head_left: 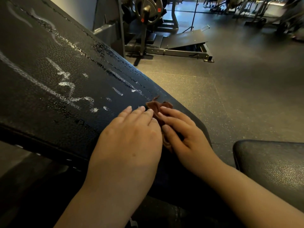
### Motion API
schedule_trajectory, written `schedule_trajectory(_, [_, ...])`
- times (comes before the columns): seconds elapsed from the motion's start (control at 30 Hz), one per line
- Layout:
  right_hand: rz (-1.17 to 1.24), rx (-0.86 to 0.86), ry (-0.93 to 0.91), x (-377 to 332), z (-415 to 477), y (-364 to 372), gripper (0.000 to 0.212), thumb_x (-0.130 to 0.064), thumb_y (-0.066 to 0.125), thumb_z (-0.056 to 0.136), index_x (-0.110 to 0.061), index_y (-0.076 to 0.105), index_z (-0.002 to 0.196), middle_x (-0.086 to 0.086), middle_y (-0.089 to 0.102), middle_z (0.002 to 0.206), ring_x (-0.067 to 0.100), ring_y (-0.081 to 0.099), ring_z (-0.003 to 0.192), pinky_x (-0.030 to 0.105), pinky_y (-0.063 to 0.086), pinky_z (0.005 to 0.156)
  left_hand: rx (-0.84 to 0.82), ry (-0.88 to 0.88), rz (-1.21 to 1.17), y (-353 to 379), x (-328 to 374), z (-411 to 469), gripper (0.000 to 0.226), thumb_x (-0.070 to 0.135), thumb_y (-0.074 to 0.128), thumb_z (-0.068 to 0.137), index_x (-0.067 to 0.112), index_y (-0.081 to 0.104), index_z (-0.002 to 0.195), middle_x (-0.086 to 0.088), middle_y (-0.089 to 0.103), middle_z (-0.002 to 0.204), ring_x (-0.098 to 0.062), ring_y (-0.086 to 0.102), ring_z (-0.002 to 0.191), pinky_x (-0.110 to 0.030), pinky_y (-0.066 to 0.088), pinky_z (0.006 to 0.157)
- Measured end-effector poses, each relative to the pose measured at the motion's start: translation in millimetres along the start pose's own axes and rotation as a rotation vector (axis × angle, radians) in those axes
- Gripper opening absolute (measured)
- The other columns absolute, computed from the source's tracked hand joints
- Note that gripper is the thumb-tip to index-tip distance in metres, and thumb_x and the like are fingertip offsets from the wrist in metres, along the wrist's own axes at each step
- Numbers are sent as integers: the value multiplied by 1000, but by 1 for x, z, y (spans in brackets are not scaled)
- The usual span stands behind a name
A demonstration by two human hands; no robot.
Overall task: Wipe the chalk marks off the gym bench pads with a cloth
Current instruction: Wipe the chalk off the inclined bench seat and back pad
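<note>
My left hand lies flat on the black bench pad at the centre of the frame, fingers straight and close together, holding nothing; its forefinger tip sits right against the brown cloth; my right hand, just beside it, grips that cloth, bunched up, with fingers and thumb curled round it, near the pad's right edge; white chalk marks streak the pad from the upper left down toward my left fingertips, some of them glistening; a second pad shows at the lower right; a weight machine stands on the speckled floor at the top.
</note>
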State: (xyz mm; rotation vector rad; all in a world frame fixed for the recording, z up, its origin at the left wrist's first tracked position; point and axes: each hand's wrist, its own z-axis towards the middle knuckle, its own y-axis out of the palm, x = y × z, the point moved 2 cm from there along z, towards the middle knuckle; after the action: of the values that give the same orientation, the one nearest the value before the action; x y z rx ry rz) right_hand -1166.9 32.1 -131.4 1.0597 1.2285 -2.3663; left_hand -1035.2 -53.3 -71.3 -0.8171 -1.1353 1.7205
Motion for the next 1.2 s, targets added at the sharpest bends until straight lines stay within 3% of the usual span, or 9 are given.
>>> schedule_trajectory(0.13, [53,55,228,17,35,0,40,-25,50,102,-21,57,141,-11,41,155,9,40,141,40,31,120,-177,-35,65,-11,8,1,49,17,53,87,5,61,134,-15,53,145,-26,47,139,-46,33,115])
schedule_trajectory(0.2, [-2,62,254,6,38,6,42,-21,50,103,-20,53,144,-7,40,157,11,31,146,30,18,123,-204,8,117,-12,9,2,56,25,29,102,14,25,157,-5,15,166,-19,8,154,-40,4,124])
schedule_trajectory(0.3, [-29,21,136,-18,11,9,44,-23,50,103,-27,48,147,-15,38,156,2,20,149,19,11,120,-246,-21,151,-15,12,3,57,30,20,105,17,7,159,0,0,168,-15,-7,154,-38,-6,125])
schedule_trajectory(0.47, [15,-25,63,7,-6,-5,42,-23,52,101,-29,54,142,-19,40,153,0,35,142,29,31,119,-240,-7,187,-12,11,-1,57,35,19,106,16,10,159,1,4,168,-15,-4,154,-39,-4,125])
schedule_trajectory(0.6, [9,75,244,-2,12,0,42,-17,52,102,-23,52,144,-14,40,152,4,30,144,14,22,117,-298,-2,146,-15,9,-5,57,36,22,106,16,11,159,1,3,168,-16,-4,154,-40,-4,125])
schedule_trajectory(0.8, [87,-42,-2,-27,-11,8,40,-23,50,103,-34,55,141,-26,40,151,-2,34,142,21,32,115,-88,-37,13,-16,-11,-18,44,17,71,71,0,73,112,-14,70,122,-28,64,119,-49,43,105])
schedule_trajectory(0.9, [156,42,175,-6,-3,-1,38,-15,51,102,-35,58,134,-28,41,144,1,51,128,22,49,100,-55,-61,-8,-22,-12,-21,48,18,61,67,0,74,110,-16,69,122,-30,64,118,-51,42,105])
schedule_trajectory(1.0, [162,101,318,-20,3,5,38,-20,47,104,-27,56,140,-20,41,148,6,38,140,32,29,119,-91,-73,30,-21,-7,-25,51,21,62,70,0,71,116,-16,67,127,-30,62,123,-51,46,106])
schedule_trajectory(1.2, [696,-145,374,-61,-16,-3,44,-51,37,100,-44,54,139,-18,48,149,7,43,140,40,34,117,-75,-153,11,-21,0,-24,59,42,30,96,9,61,134,-11,59,140,-25,50,136,-47,37,115])
